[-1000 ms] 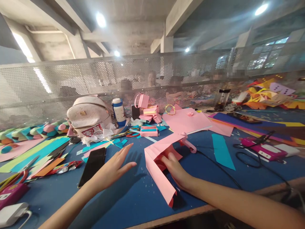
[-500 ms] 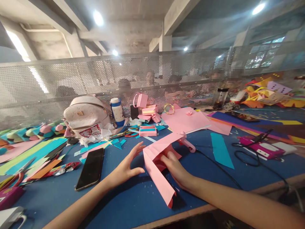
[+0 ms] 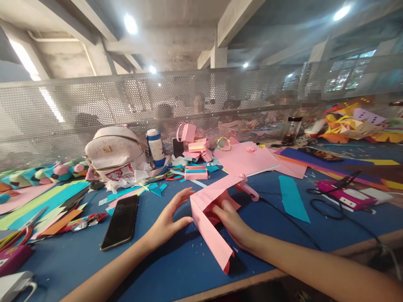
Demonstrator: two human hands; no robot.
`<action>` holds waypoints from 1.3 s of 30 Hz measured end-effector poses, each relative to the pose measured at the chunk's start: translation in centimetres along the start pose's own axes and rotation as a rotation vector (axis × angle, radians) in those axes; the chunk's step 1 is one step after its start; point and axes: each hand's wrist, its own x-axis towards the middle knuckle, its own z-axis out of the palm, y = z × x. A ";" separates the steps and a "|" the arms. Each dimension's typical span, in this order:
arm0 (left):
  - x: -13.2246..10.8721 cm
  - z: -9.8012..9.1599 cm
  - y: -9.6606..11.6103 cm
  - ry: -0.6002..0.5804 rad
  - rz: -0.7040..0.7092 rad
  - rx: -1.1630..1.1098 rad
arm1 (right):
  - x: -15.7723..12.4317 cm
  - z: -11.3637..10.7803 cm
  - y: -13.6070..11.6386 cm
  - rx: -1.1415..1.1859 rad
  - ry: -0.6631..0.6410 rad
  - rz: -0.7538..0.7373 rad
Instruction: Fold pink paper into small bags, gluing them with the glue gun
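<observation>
Pink paper, bent into a long folded corner shape (image 3: 209, 228), sits on the smooth blue table (image 3: 166, 270), with its near end close to the front edge. The bare right hand (image 3: 234, 222) reaches into the fold from the right, just as it did a second ago. Its fingertips are hidden, so I can't tell if they pinch the paper. The bare left hand (image 3: 170, 218) is what has changed: a second ago it was further off to the left, and now it is right beside the bent corner. Its thumb and fingers are spread apart in a curve, and I can't tell if they touch the paper. The paper looks about as still as it was, so I think this means it now has a hand on each side and may be easier to keep steady. Left of that hand lies a flat black phone (image 3: 120, 222). By the paper's far end is a small pink plastic glue gun (image 3: 251, 194) with a black cord. Further back are a little pink paper box with a blue stripe (image 3: 195, 173) and a puffy pale backpack (image 3: 118, 147). Last comes a grey metal screen full of tiny holes (image 3: 135, 94).
</observation>
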 end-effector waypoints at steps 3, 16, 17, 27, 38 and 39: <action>0.1 0.2 0.1 0.061 0.037 -0.013 | -0.1 0.0 -0.4 -0.017 -0.024 -0.018; 0.1 0.5 1.5 0.187 0.067 0.010 | -0.1 1.1 -0.6 -0.068 -0.079 0.024; 0.0 0.5 1.6 0.203 0.065 0.013 | -0.1 1.3 -0.9 -0.082 -0.098 0.018; 0.0 -0.4 1.2 0.320 0.066 -0.012 | 1.4 2.6 -1.0 -0.067 -0.261 0.014; -0.8 -0.1 1.6 0.303 0.048 -0.020 | 1.1 1.4 -0.2 -0.130 -0.281 0.126; -0.8 -0.1 1.7 0.305 0.055 -0.018 | 1.1 1.4 0.0 -0.127 -0.278 0.131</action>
